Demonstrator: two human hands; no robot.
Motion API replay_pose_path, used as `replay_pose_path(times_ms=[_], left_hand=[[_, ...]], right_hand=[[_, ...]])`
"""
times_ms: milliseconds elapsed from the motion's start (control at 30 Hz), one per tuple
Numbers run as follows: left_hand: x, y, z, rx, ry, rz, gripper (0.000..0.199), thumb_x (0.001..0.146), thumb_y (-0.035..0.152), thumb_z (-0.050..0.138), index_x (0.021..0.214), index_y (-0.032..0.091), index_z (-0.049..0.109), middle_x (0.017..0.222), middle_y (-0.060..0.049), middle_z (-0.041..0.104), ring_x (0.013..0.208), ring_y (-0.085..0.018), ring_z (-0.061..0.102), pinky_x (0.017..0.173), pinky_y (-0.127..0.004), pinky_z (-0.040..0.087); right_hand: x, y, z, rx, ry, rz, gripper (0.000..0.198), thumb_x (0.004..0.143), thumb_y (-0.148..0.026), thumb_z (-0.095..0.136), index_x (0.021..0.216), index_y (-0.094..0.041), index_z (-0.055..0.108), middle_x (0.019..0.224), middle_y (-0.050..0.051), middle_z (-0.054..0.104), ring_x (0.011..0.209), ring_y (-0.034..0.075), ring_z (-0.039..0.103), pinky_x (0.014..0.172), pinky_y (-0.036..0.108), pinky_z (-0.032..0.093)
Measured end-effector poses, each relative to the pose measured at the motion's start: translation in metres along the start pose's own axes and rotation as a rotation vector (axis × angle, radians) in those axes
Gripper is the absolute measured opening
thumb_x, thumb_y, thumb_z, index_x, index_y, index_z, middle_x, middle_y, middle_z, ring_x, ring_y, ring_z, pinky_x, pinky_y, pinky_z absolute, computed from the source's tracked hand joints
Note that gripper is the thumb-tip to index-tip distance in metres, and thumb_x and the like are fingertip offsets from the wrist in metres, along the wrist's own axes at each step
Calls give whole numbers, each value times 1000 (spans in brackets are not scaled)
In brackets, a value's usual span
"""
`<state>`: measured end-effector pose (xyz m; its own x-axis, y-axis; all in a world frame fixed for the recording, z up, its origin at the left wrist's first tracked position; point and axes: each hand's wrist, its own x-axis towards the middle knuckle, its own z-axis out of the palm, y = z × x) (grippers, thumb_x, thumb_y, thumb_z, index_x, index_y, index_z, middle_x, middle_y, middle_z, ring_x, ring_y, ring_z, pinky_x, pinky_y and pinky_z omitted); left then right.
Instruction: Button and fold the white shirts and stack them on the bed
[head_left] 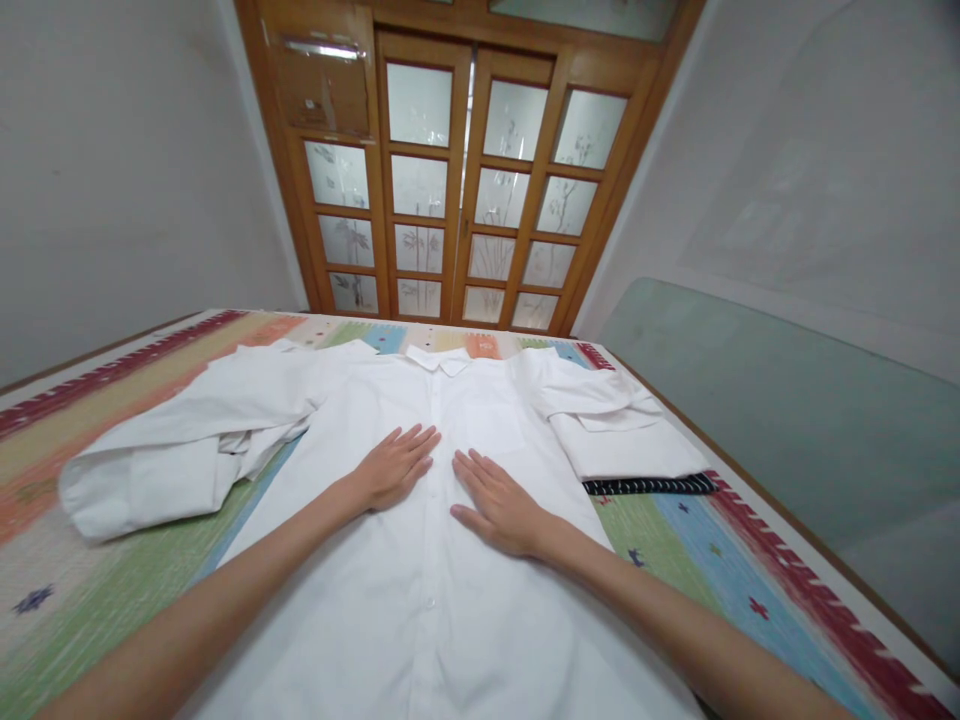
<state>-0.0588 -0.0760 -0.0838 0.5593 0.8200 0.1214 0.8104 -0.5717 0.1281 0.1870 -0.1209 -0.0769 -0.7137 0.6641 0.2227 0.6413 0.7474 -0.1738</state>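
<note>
A white button-up shirt (360,590) lies spread face up, its collar (439,360) at the far end and its button strip running down the middle. My left hand (397,468) rests flat on the chest, just left of the buttons, fingers stretched out. Right of the strip, my right hand (499,503) lies flat on the cloth with its thumb apart. Neither hand grips anything. The shirt's left-side sleeve (165,450) reaches outward, creased and bent. On the other side, the sleeve (585,392) lies by a folded white garment (637,450).
A patterned, striped cloth (135,590) covers the surface under the shirt. Black fabric with white marks (649,486) shows beneath the folded white garment. A pale green board (787,400) stands along the right side. Wooden glass-paned doors (457,190) are beyond the far edge.
</note>
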Motion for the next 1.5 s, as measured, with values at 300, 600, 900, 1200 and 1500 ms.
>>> replay_pose_path(times_ms=[300,600,900,1200,1500], left_hand=[[-28,-58,-15,42,9,-272,63,96,52,20,148,20,35,155,-7,31,145,-24,23,117,-46,21],[-40,-66,-14,145,96,-410,60,93,51,31,136,14,49,148,-14,44,139,-30,36,113,-47,28],[34,-47,-20,10,49,-485,63,96,44,22,142,3,37,152,-21,34,143,-33,26,114,-46,25],[78,-23,0,-23,35,-334,58,98,46,19,146,18,36,155,-13,31,145,-30,22,115,-60,13],[66,-25,2,20,73,-383,62,97,50,22,147,18,36,154,-11,33,145,-30,23,115,-56,19]], right_hand=[[-17,38,-5,-68,-106,269,74,97,-61,20,154,-13,20,159,12,15,148,24,10,119,47,13],[-12,42,0,-128,-94,423,80,96,-63,15,152,-6,24,158,16,17,148,29,11,118,50,8],[68,50,4,-42,-148,354,66,101,-48,18,151,-6,28,158,16,18,147,29,11,118,44,13],[102,69,15,-79,-161,322,65,100,-48,13,153,-12,22,160,9,13,148,26,11,118,45,11],[125,109,11,-104,-165,549,70,99,-53,14,154,-12,19,161,9,10,148,27,8,118,43,9]])
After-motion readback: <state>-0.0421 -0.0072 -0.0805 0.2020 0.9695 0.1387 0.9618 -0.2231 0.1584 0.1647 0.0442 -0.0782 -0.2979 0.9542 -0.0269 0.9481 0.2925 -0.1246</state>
